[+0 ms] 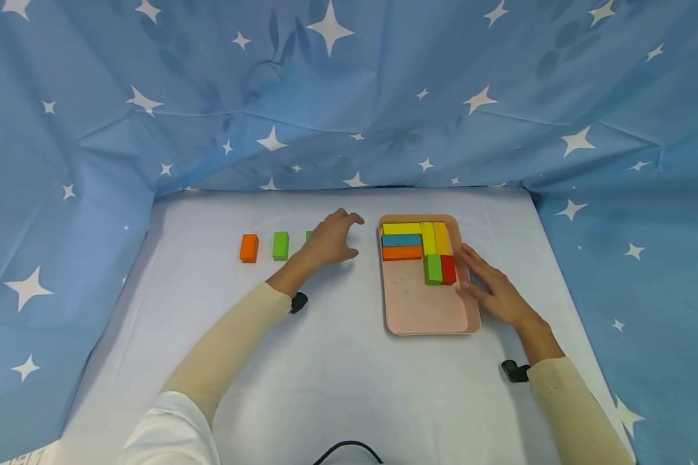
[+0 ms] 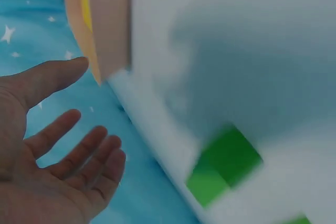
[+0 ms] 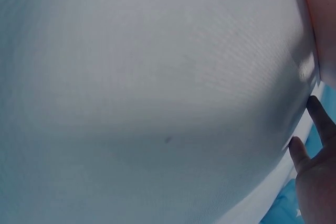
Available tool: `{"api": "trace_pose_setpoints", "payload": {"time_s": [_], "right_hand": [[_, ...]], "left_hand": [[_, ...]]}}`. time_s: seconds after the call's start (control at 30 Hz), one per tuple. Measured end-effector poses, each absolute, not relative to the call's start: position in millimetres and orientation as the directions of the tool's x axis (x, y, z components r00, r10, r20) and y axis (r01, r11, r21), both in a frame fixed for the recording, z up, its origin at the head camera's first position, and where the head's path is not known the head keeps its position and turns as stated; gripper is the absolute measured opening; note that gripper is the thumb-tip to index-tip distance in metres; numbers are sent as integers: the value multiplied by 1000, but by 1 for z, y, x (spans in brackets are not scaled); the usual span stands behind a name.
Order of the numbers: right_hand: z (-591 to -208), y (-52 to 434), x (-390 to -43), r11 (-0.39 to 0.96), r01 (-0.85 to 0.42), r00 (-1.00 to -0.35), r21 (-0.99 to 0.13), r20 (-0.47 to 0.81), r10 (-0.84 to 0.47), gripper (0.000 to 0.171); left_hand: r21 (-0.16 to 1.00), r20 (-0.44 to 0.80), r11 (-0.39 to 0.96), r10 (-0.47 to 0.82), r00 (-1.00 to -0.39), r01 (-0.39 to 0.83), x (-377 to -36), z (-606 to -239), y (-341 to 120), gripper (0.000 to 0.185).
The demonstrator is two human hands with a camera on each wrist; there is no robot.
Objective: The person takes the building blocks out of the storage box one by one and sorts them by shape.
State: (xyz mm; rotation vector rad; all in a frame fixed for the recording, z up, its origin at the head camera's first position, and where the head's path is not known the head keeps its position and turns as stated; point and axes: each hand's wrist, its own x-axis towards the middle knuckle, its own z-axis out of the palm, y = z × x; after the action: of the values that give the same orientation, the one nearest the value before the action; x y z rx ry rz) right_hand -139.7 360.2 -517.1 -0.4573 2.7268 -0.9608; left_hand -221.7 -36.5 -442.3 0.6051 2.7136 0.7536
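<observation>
My left hand hangs over the cloth left of the pink tray, thumb and fingers spread with nothing between them. Partly hidden behind it is a green block, which shows blurred in the left wrist view. My right hand rests at the tray's right rim, its fingers extended. Packed along the tray's far side are yellow blocks, a blue block and an orange block. A green block stands beside a red block below the yellow ones.
Left of my left hand, another green block and an orange block stand in a row on the white tablecloth. A blue star-patterned curtain surrounds the table. A black cable lies at the near edge.
</observation>
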Motion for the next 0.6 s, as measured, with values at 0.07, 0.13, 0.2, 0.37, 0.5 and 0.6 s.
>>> {"api": "trace_pose_setpoints", "payload": {"time_s": [0.07, 0.13, 0.2, 0.37, 0.5, 0.6], "right_hand": [[-517, 361, -140, 738, -220, -928, -638, -96, -359, 71], [-516, 361, -140, 737, -215, -929, -641, -100, -357, 71], [-516, 363, -140, 736, -209, -930, -644, -102, -353, 71], [-520, 364, -140, 735, -191, -934, -651, -110, -340, 72], [-521, 363, -141, 726, -194, -931, -660, -110, -348, 73], [-519, 363, -141, 730, -194, -932, -656, -111, -346, 73]], "left_hand": [[568, -122, 748, 489, -864, 344, -222, -446, -19, 62], [598, -116, 713, 529, -841, 366, -221, -449, 2, 59], [613, -114, 685, 570, -814, 394, -217, -453, 24, 58], [585, -130, 660, 649, -749, 471, -203, -461, 73, 59], [522, -154, 700, 639, -753, 487, -198, -472, 99, 66], [471, -176, 737, 617, -767, 484, -198, -481, 111, 74]]}}
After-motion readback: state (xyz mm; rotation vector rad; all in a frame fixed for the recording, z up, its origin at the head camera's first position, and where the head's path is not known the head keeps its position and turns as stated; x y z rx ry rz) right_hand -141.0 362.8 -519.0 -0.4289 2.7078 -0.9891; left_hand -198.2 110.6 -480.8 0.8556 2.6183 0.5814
